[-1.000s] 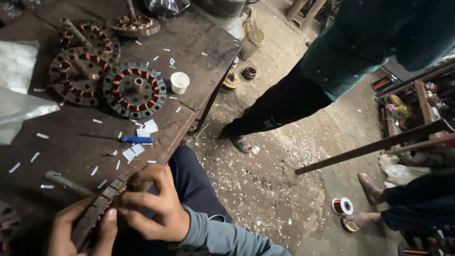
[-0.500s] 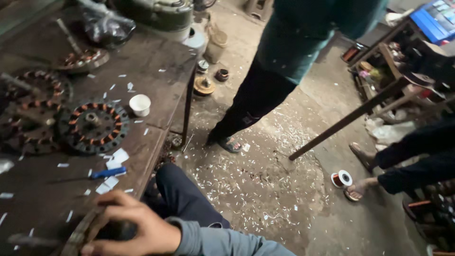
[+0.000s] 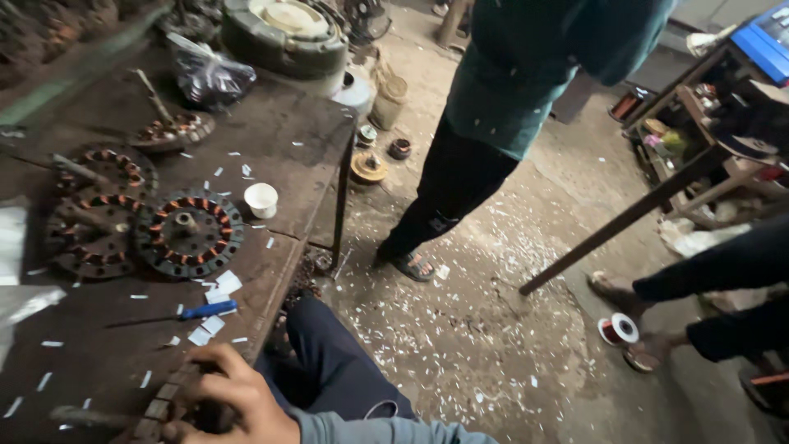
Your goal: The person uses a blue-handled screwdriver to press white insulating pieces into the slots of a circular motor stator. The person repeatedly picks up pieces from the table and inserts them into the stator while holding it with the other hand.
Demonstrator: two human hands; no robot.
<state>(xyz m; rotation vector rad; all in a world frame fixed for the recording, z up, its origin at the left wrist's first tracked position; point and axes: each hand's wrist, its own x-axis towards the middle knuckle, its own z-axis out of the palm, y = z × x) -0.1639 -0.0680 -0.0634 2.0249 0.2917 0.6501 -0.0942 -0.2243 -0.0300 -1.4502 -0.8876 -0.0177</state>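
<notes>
At six o'clock the right hand (image 3: 234,399) lies curled over the rim of a round metal motor core (image 3: 156,411) at the near edge of a dark wooden table (image 3: 288,140); the left hand is out of sight. At nine o'clock sit wound cores (image 3: 189,233) with copper coils, a blue-handled screwdriver (image 3: 201,311) beside white paper slips (image 3: 222,286), and a small white cup (image 3: 261,200). At eleven o'clock rests a dark plastic bag (image 3: 209,76). At one o'clock a person in a teal shirt (image 3: 518,74) stands in sandals. At four o'clock a spool of red wire (image 3: 618,330) lies on the littered floor (image 3: 485,329).
</notes>
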